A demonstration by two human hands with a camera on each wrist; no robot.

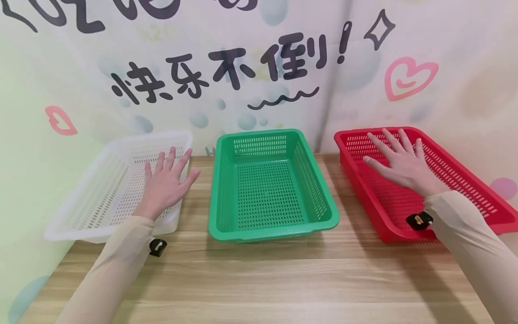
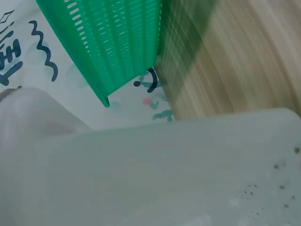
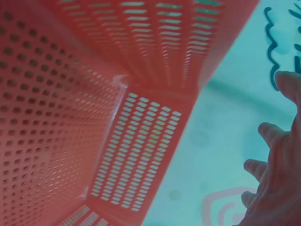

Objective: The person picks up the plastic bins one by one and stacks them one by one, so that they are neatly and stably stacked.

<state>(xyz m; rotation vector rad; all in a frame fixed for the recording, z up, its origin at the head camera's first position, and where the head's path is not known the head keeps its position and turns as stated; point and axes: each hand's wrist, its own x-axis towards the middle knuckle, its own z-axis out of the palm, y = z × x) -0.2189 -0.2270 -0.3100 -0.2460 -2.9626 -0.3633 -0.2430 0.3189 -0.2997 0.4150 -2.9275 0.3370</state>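
Three perforated plastic baskets stand in a row on a wooden table. My left hand [image 1: 167, 177] hovers flat, fingers spread, over the right side of the white basket [image 1: 93, 198]. In the middle sits the green basket [image 1: 226, 189], with neither hand near it. My right hand [image 1: 398, 159] is spread flat over the red basket [image 1: 465, 180] on the right. Neither hand holds anything. In the left wrist view the green basket [image 2: 113, 42] shows beyond the white basket's blurred rim [image 2: 164, 174]. The right wrist view looks into the red basket [image 3: 70, 117], with fingertips [image 3: 270, 136] at the right edge.
The wooden table [image 1: 263, 279] stretches in front of the baskets toward me. A wall [image 1: 243, 67] with painted characters, hearts and bubbles stands directly behind the baskets. All three baskets look empty inside.
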